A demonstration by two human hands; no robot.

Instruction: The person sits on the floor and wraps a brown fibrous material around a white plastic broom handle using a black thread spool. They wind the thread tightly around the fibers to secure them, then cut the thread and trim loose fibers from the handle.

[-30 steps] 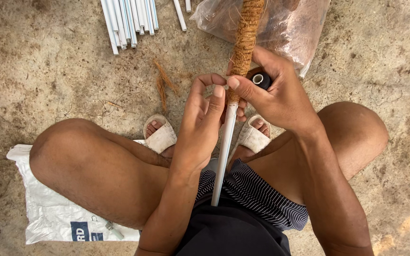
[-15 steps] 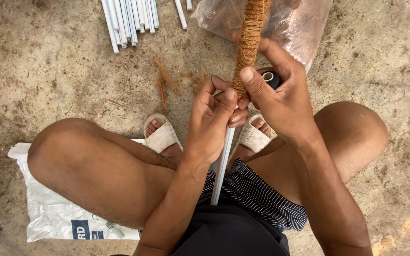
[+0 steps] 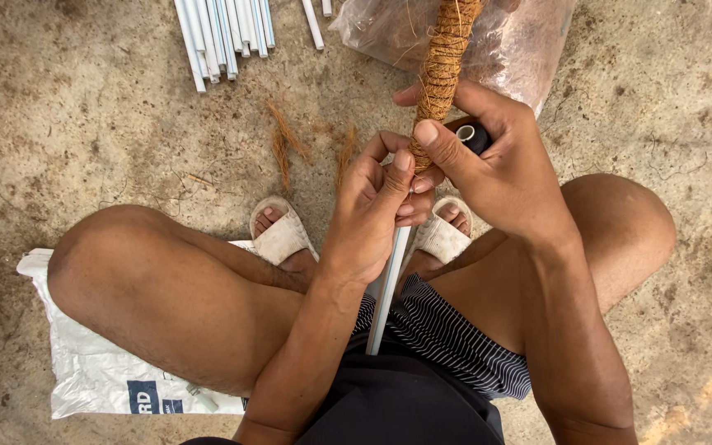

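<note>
One head camera here, looking straight down from above, close over the lap and crossed legs. It takes in the concrete floor [image 3: 84, 124] just ahead.

The scene is lit by soft, even daylight, and no harsh sun patches are seen on the concrete floor [image 3: 100, 140]. Only faint, diffuse shadows are cast beneath the bent knees and under the white sack [image 3: 84, 371]. A mild sheen is shown on the clear plastic bag [image 3: 529, 49] at the top, where some glare is picked up. Sharp focus is held across most of the frame, with fibres on the wrapped stick [image 3: 442, 66] clearly resolved. Slight wide-angle stretching is noticed toward the corners. The dark shorts at the bottom edge are rendered with little detail.
</note>
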